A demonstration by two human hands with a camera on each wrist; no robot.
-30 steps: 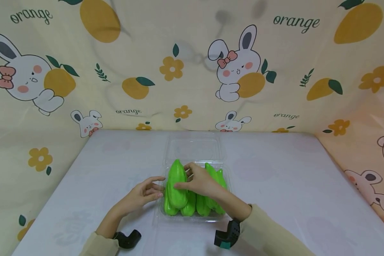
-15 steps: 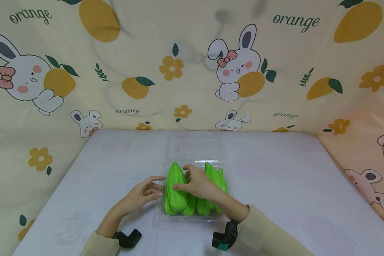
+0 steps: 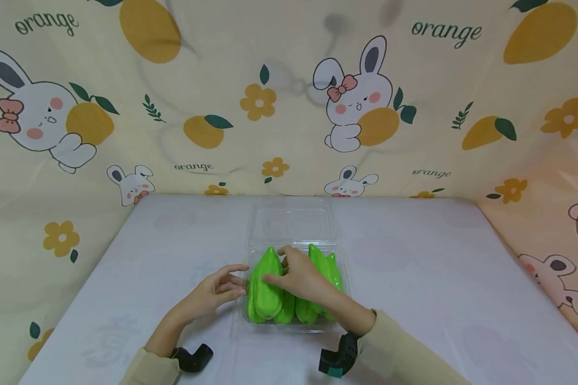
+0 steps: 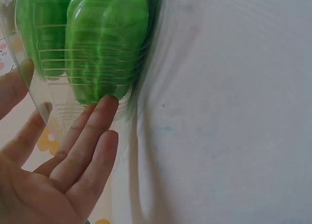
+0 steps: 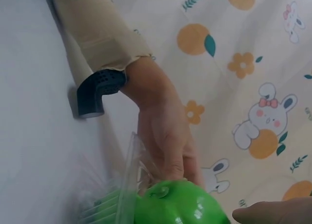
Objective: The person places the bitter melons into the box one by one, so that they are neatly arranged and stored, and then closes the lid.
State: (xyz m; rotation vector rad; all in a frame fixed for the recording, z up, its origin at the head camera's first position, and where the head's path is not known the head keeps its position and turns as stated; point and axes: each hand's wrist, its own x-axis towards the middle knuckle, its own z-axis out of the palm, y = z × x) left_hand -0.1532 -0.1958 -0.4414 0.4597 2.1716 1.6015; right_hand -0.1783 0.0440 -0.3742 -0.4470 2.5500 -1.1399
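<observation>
My right hand (image 3: 301, 275) pinches a glossy green pepper (image 3: 268, 294), thumb on its upper face and the other fingers partly hidden at its right side. This pepper lies over others at the left of a clear plastic clamshell box (image 3: 294, 328). My left hand (image 3: 209, 294) is beside the box's left wall, fingers spread and relaxed. In the left wrist view, fingertips (image 4: 109, 104) of that hand touch the ribbed wall, with green peppers (image 4: 105, 43) behind it. The right wrist view shows the held pepper (image 5: 180, 204) close to a right-hand finger (image 5: 273, 212).
More green peppers (image 3: 334, 272) fill the box's right half, partly behind the right forearm. The box's lid (image 3: 291, 223) lies folded back, away from me. A white-covered table (image 3: 414, 278) surrounds it, with a printed cloth (image 3: 289, 139) behind. Each wrist carries a black camera (image 3: 192, 358).
The pepper in my right hand has sunk slightly lower into the box, its tip swinging left and then back right. My left hand has stayed in place.
</observation>
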